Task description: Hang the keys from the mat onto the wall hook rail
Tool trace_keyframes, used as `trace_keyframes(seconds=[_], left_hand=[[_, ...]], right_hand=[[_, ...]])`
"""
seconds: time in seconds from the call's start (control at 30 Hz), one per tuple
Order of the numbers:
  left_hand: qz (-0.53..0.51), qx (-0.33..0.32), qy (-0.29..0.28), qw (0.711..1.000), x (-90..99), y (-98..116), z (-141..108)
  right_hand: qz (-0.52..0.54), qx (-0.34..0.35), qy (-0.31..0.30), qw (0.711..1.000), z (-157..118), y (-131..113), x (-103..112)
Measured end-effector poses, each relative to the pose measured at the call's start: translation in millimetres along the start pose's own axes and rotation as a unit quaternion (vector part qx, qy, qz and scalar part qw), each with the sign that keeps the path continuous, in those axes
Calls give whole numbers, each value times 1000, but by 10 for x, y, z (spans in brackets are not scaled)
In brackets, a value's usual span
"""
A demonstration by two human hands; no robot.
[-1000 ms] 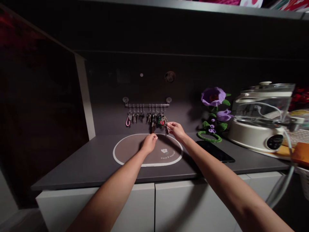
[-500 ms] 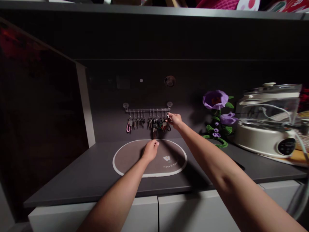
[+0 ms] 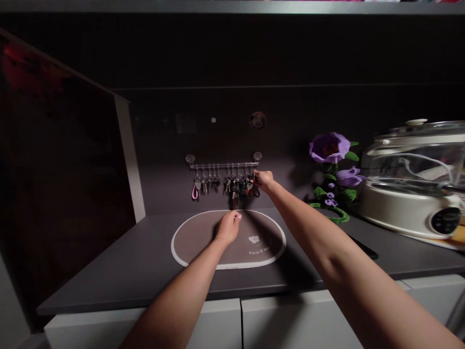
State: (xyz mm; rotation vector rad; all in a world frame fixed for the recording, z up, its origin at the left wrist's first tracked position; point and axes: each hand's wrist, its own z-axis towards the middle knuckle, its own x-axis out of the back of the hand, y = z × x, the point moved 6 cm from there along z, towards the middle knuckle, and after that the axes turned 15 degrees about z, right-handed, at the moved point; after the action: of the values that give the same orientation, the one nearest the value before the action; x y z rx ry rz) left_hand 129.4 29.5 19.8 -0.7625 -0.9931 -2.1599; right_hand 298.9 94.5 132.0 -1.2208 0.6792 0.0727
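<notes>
A clear hook rail (image 3: 223,166) on the dark back wall carries several key bunches (image 3: 205,184), one with a pink loop (image 3: 195,192) at its left end. At the rail's right end, the fingers of my right hand (image 3: 264,180) are pinched on a key ring beside a red and silver key bunch (image 3: 249,188). My left hand (image 3: 229,227) is curled closed over the brown oval mat (image 3: 199,237), below the hanging keys; whatever it may hold is too small to make out.
Purple knitted flowers (image 3: 330,148) with green leaves stand right of the rail. A cream appliance (image 3: 403,206) with a clear cover is at the far right. A dark flat object (image 3: 365,247) lies partly behind my right forearm. A shelf edge (image 3: 232,7) crosses overhead.
The view has shifted slightly, with the flowers and appliance lying farther right and the shelf edge higher. Both hands keep nearly the same places and poses.
</notes>
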Motion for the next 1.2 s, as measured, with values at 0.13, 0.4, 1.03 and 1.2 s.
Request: trace_keyframes(seconds=[0.13,0.4,1.03,1.2], left_hand=[[3,4,6,1000,17,-4,-1],[4,22,10,1000,15,-44,8],[-277,29,54,959,697,107,-126],[-278,-44,26,959,1118,147,-510]], right_hand=[[-4,-3,-10,1000,2,57,41],[-19,16,-37,999,23,125,101],[-62,93,-184,976,-1217,230,95],[-57,115,-314,941,-1784,225,98]])
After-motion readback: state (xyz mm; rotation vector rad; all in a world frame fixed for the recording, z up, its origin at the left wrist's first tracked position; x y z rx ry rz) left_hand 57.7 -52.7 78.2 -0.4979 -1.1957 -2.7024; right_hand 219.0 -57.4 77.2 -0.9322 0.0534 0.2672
